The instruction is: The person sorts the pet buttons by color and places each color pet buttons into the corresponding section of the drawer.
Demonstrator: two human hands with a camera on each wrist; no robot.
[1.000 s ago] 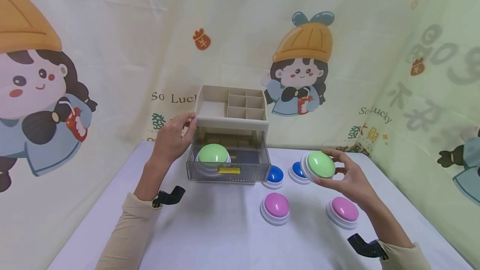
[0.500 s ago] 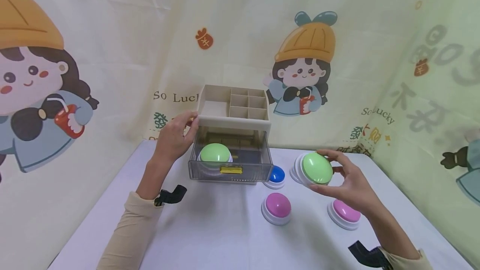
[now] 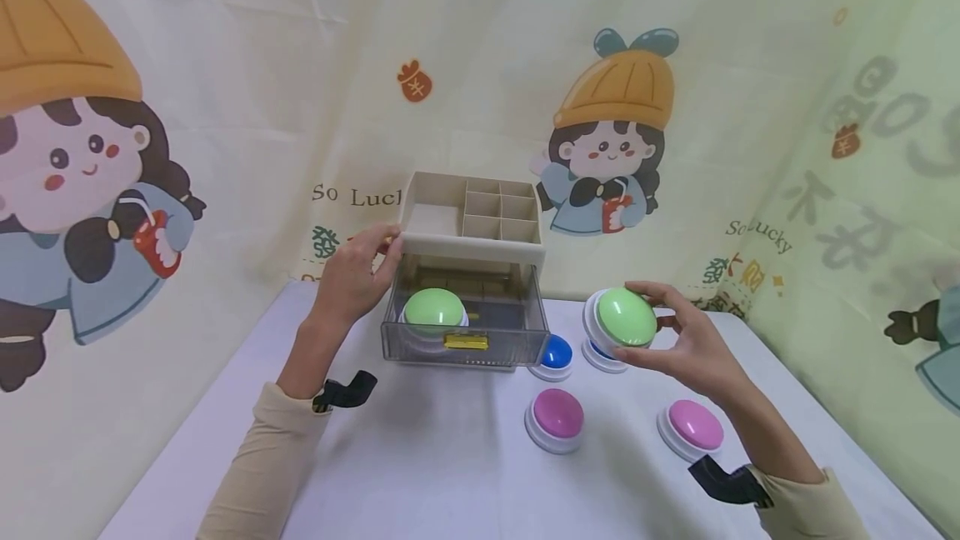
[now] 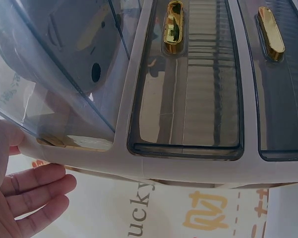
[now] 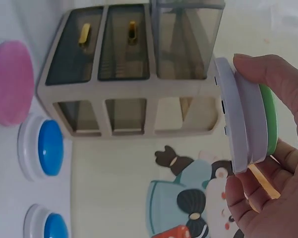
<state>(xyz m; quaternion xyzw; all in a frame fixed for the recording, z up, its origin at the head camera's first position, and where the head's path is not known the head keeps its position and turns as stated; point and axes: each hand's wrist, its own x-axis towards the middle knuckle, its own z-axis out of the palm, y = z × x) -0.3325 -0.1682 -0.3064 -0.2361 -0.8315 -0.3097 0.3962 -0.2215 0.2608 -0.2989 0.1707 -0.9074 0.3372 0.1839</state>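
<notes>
My left hand (image 3: 354,275) grips the upper left edge of a beige drawer organizer (image 3: 472,246), thumb and index finger at its corner. The organizer's clear smoky top drawer (image 3: 408,348) is pulled out and holds a push button with a green dome (image 3: 433,307). To the right, my right hand (image 3: 693,344) holds a second green push button (image 3: 628,317) by its rim, raised and tilted with its dome toward the head camera. In the right wrist view its white base (image 5: 233,116) faces the organizer. The held button partly hides a blue push button (image 3: 604,361) behind it.
Another blue push button (image 3: 556,352) sits beside the organizer's right front corner. Two pink push buttons, one at centre (image 3: 557,417) and one at right (image 3: 693,427), rest nearer on the white table (image 3: 420,457). Lower drawers (image 4: 188,89) with gold handles are closed. A printed cloth (image 3: 480,65) hangs behind.
My right hand has moved the held green button slightly left, then a little up, overlapping the farther blue button. The left hand stays at the organizer's edge. The head view has shifted slightly.
</notes>
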